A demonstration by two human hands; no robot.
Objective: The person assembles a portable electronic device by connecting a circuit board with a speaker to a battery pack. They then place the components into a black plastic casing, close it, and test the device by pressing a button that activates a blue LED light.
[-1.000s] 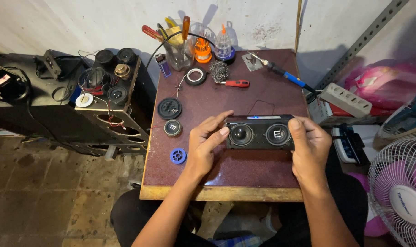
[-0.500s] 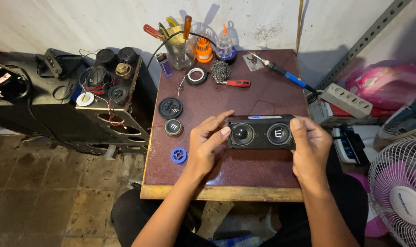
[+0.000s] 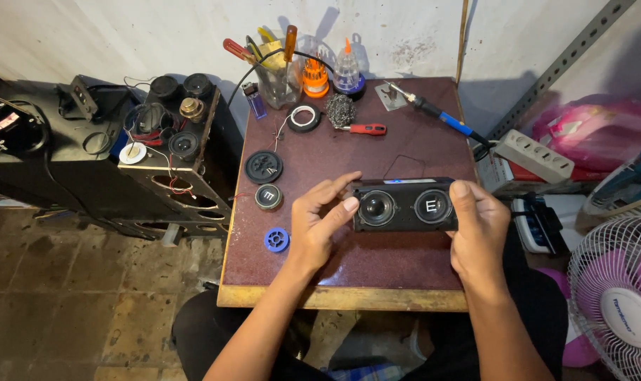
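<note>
White round label point(image 3: 631, 316) at fan hub, lower right; pink plastic bag point(image 3: 594, 131) at right wall.

Even, soft light; sharp focus; tool shadows on the wall; slight wide-angle edge bending.
</note>
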